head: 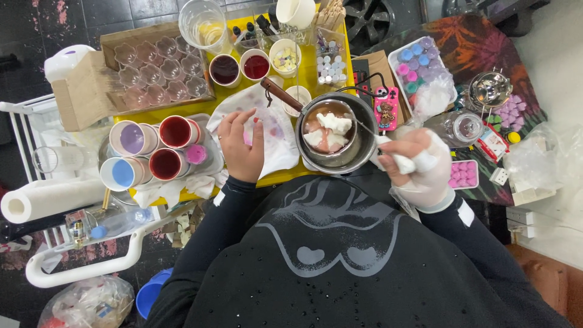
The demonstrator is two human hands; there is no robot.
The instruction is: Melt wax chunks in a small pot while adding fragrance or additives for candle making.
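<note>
Black garment (340,255) with grey print fills lower view, nearest me. Left hand (242,143) bare, fingers loose, resting flat on stained white cloth (273,127), grasping nothing. Right hand (419,165) in thin clear glove, clenched around white wax chunk (402,161), just beside steel pot (358,149). Inner pan (328,127) with wooden handle sits in pot, holds white wax lumps in reddish liquid. Cups of red, purple, blue dye (155,152) left of cloth. Paper towel roll (48,199) at far left.

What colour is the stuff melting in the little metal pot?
White chunks sit in reddish-brown liquid inside the small metal pot; the head view shows it.
</note>
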